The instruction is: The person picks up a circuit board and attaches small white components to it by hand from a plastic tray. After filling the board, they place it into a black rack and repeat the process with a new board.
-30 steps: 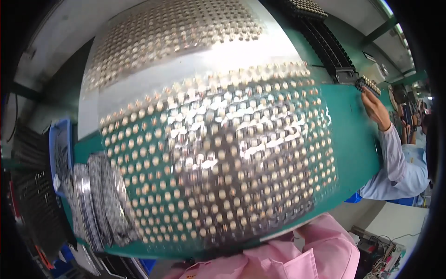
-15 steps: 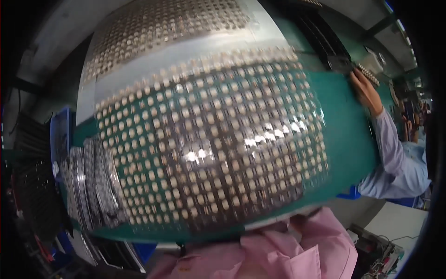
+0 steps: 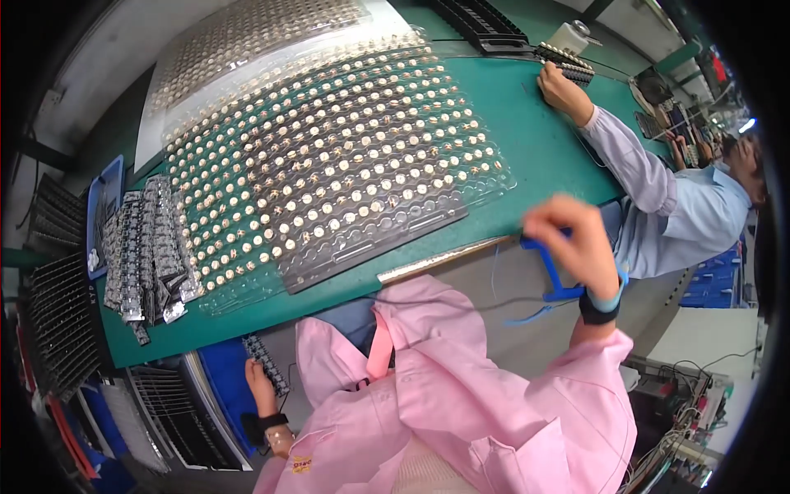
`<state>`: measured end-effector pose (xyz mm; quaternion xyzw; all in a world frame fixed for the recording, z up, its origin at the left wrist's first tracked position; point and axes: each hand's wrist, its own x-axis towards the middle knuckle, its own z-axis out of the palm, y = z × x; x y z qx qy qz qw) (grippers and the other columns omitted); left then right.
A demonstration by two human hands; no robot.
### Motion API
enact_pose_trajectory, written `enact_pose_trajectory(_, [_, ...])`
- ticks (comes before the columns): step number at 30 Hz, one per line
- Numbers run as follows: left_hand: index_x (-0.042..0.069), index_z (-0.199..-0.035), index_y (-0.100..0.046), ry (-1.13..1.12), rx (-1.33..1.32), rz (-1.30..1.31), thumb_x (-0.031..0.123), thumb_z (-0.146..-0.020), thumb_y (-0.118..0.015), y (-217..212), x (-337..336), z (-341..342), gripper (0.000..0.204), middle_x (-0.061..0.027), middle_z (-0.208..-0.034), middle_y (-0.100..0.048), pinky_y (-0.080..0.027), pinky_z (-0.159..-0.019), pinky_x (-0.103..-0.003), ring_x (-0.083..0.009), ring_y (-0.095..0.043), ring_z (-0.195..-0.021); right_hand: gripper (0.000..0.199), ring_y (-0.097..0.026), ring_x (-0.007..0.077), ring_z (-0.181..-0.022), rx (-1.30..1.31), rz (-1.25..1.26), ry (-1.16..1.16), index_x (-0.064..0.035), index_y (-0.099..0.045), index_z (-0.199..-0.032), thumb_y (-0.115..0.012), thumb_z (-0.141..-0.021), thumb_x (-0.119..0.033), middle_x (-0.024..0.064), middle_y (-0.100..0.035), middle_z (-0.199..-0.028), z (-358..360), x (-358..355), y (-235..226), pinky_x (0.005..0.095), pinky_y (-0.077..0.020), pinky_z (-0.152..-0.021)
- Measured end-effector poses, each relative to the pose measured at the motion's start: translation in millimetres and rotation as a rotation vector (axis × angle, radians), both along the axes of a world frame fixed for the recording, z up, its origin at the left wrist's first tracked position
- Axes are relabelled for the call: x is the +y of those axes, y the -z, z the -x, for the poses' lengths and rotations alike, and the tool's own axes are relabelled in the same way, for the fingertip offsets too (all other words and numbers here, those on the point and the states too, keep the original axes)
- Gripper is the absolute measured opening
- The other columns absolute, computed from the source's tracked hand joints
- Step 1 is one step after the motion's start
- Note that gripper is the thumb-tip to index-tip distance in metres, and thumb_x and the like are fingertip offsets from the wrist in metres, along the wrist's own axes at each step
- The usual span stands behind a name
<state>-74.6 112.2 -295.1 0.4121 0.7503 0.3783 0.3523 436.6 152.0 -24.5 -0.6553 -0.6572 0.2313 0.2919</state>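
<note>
— Covering most of the green desk (image 3: 527, 156) lies a big clear blister tray (image 3: 329, 165), every pocket in its rows filled with a small round pale part. A second clear tray (image 3: 247, 33) sits behind it, filled the same way.

— And smaller containers?

— At the desk's left end a blue bin (image 3: 103, 210) stands on its edge; its contents cannot be made out. Beside it lies a heap of dark component strips (image 3: 144, 247), touching the big tray's left rim. Black ribbed racks (image 3: 53, 288) stand off the desk to the left.

— Where are the person's hands?

— Well apart. The right hand (image 3: 576, 243) is raised just off the desk's near edge, fingers closed around a blue strap (image 3: 555, 276) that loops down to the wrist, where a dark band sits. The left hand (image 3: 262, 385) is low, below the desk's front, closed on a short dark strip of parts (image 3: 267, 358) over a blue crate (image 3: 226, 387).

— Anyone else?

— A co-worker in a light blue sleeve (image 3: 650, 181) rests a hand (image 3: 564, 90) on the far right of the desk, next to a small black tray (image 3: 568, 62) of pale parts.
</note>
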Motion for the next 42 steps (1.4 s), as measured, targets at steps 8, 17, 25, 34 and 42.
enact_pose_trajectory(8, [-0.001, -0.091, -0.046, 0.060, -0.058, -0.118, 0.017, -0.081, -0.044, -126, -35, -34, 0.020, -0.0058, -0.081, -0.053, -0.040, -0.068, -0.023, -0.0128, -0.050, -0.074, 0.014, -0.053, 0.0191, -0.055, -0.364, -0.151, 0.192, 0.0021, -0.059, -0.073, -0.063, -0.068, -0.010, 0.0111, -0.058, -0.065, 4, 71, 23, 0.0289, -0.0424, -0.054])
enact_pose_trajectory(17, [0.003, -0.091, -0.037, 0.229, -0.756, -0.389, 0.020, -0.083, -0.040, -189, 21, -101, 0.020, -0.0058, -0.053, -0.039, -0.033, -0.027, -0.024, -0.0144, -0.038, -0.031, 0.012, -0.054, 0.0304, -0.060, -0.570, 0.011, 0.096, 0.0030, -0.057, -0.069, -0.060, -0.068, -0.008, 0.0141, -0.057, -0.067, 8, 86, 19, 0.0353, -0.0432, -0.058])
enact_pose_trajectory(25, [-0.002, -0.093, -0.035, 0.367, -0.981, -0.288, 0.019, -0.083, -0.039, -221, 69, -161, 0.023, -0.0098, -0.054, -0.043, -0.037, -0.030, -0.024, -0.0144, -0.040, -0.034, 0.010, -0.052, 0.0274, -0.062, -0.555, -0.189, 0.122, 0.0026, -0.054, -0.073, -0.058, -0.071, -0.007, 0.0144, -0.054, -0.070, 7, 75, 28, 0.0342, -0.0414, -0.058])
enact_pose_trajectory(34, [0.000, -0.095, -0.039, 0.377, -1.137, -0.246, 0.016, -0.084, -0.041, -212, 80, -178, 0.019, -0.0110, -0.074, -0.054, -0.043, -0.044, -0.018, -0.0090, -0.052, -0.051, 0.006, -0.047, 0.0135, -0.058, -0.228, -0.217, 0.179, 0.0023, -0.053, -0.078, -0.055, -0.077, -0.004, 0.0054, -0.051, -0.066, 54, 61, 9, 0.0232, -0.0385, -0.056])
enact_pose_trajectory(42, [-0.004, -0.102, -0.032, 0.455, -1.228, -0.194, 0.014, -0.084, -0.035, -222, 86, -227, 0.026, -0.0293, -0.105, -0.047, -0.046, -0.040, -0.025, -0.0157, -0.052, -0.046, 0.004, -0.046, 0.0095, -0.061, 0.315, -0.172, -0.087, 0.0018, -0.055, -0.078, -0.057, -0.074, 0.001, 0.0040, -0.052, -0.071, 113, 42, 4, 0.0215, -0.0376, -0.055])
